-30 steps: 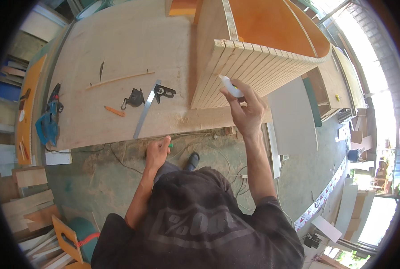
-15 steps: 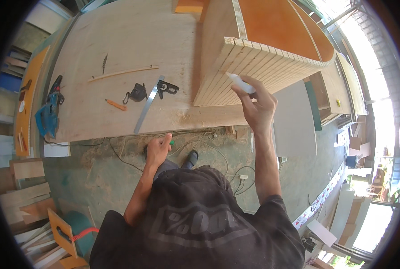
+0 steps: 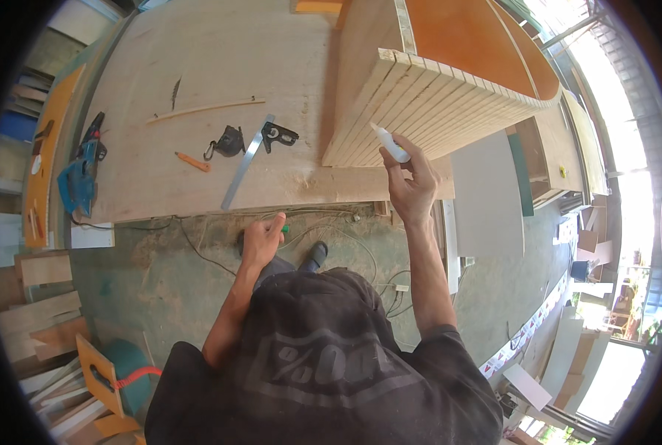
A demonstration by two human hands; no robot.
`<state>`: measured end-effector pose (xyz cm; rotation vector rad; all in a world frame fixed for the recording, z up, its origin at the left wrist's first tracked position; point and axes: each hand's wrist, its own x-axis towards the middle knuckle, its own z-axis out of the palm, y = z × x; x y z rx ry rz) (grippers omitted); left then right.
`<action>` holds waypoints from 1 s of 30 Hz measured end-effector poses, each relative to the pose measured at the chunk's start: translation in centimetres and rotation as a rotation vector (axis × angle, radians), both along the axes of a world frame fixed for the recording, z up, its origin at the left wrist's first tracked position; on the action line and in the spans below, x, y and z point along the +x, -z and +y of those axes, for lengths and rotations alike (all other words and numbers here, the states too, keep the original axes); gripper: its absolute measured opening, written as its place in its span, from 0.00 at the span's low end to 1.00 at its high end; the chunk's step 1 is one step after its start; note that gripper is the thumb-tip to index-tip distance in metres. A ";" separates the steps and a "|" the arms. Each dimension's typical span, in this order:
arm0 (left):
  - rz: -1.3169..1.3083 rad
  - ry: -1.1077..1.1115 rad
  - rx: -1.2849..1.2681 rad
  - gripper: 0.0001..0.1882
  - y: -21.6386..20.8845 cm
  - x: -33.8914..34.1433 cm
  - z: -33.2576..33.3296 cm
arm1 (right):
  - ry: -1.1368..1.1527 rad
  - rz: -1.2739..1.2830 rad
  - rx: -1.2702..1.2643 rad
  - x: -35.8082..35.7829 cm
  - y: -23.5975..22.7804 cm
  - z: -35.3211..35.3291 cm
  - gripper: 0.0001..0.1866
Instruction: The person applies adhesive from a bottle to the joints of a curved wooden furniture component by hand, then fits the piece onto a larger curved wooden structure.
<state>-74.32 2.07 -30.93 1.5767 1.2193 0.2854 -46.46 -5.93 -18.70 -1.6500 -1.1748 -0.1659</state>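
Observation:
My right hand (image 3: 411,184) is closed around a small white squeeze bottle (image 3: 392,144) with a narrow nozzle. Its tip points up and left, at the slotted wooden face (image 3: 420,100) of a curved box-like panel piece that stands on the workbench. Whether the tip touches the wood I cannot tell. Low in front of the bench edge, my left hand (image 3: 260,241) is closed with the thumb on top. A small green thing (image 3: 285,229) sticks out beside its fingers; the rest of it is hidden.
On the workbench (image 3: 197,170) lie a combination square (image 3: 249,159), a tape measure (image 3: 229,141), an orange pencil-like tool (image 3: 192,162), a thin wood strip (image 3: 205,108) and a blue power tool (image 3: 79,185). Cables (image 3: 353,241) run across the floor. Boards (image 3: 487,193) stand at the right.
My right hand has drawn slightly back toward me and left with the bottle, which now tilts more upright. The left hand has barely moved. The whole view has shifted a little.

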 end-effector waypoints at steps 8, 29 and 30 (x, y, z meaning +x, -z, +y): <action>-0.002 -0.027 -0.010 0.33 1.1 -0.4 -0.5 | -0.011 -0.041 0.021 0.0 0.2 0.4 0.14; -0.017 -0.034 0.002 0.33 1.3 -0.8 -1.9 | -0.065 -0.126 -0.072 0.5 -1.0 -0.1 0.16; -0.029 -0.045 0.010 0.33 1.4 -0.8 -2.1 | -0.049 -0.109 -0.070 0.4 -0.9 -0.3 0.16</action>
